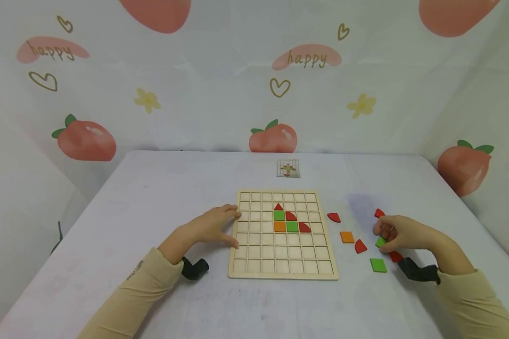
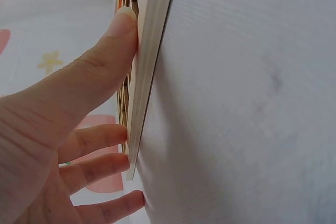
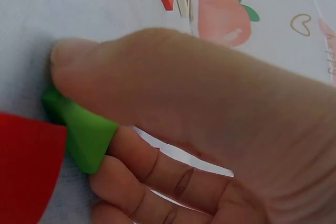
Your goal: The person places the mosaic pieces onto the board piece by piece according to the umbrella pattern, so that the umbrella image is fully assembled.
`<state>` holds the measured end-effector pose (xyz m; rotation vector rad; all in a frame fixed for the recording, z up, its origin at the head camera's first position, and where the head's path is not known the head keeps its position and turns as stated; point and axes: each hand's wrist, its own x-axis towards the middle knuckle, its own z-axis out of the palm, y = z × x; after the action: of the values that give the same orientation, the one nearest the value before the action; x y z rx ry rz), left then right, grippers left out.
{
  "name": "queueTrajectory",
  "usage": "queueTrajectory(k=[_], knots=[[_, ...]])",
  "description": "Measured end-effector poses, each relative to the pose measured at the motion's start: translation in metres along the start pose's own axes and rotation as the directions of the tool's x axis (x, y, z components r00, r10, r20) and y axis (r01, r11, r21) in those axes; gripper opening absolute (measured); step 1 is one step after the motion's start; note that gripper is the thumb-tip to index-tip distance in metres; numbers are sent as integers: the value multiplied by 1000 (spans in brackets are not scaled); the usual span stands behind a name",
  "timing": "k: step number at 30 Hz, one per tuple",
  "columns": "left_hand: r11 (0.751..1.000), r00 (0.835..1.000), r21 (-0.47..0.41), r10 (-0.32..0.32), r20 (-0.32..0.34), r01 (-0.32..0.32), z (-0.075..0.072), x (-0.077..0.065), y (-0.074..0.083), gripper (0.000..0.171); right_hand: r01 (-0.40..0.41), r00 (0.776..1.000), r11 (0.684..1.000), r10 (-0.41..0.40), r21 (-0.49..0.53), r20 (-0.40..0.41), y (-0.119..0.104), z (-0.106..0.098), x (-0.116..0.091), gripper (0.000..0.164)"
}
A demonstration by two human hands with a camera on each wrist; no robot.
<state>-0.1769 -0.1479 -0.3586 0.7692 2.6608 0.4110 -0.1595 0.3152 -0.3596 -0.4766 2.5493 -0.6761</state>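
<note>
The right hand (image 1: 400, 233) holds its thumb and curled fingers around a green piece (image 3: 89, 135), near the bench's (image 1: 152, 197) surface to the right of the wooden board (image 1: 254, 252). The piece sits between the thumb and the first fingers, so this grip is closed about it; how firmly it presses I cannot tell.

In the head view the hand covers much of this green piece and shows only a small part of it. The right wrist view shows more: the thumb passes over its upper edge, the fingertips are at its lower side, and a red piece (image 3: 29, 169) lies just beside it. Only the head view gives the whole board, where six coloured pieces sit in the grid, with an orange square (image 1: 280, 226) at the lower left of this group, and a small picture card (image 1: 288, 168) behind the board.

The left hand (image 1: 212, 223) is at the left edge of the board, its thumb and fingers spread apart. The left wrist view shows the thumb (image 2: 100, 69) lying against this edge, and the lowest visible finger beyond the board's corner. Both forearms reach forward from the two sides.
</note>
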Motion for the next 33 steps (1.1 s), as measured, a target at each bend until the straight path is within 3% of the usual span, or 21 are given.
queueTrajectory(k=[10,24,33], knots=[[1000,1000,12,0,-1,0,0,0,-1,80,16,999,999,-17,-31,-29,-13,-3,2,24],[1000,1000,9,2,-1,-2,0,-1,1,79,135,986,985,-145,-106,-85,-71,-1,22,24],[1000,1000,14,6,-6,-6,1,1,0,80,222,968,968,-233,-115,-92,-98,3,34,22]])
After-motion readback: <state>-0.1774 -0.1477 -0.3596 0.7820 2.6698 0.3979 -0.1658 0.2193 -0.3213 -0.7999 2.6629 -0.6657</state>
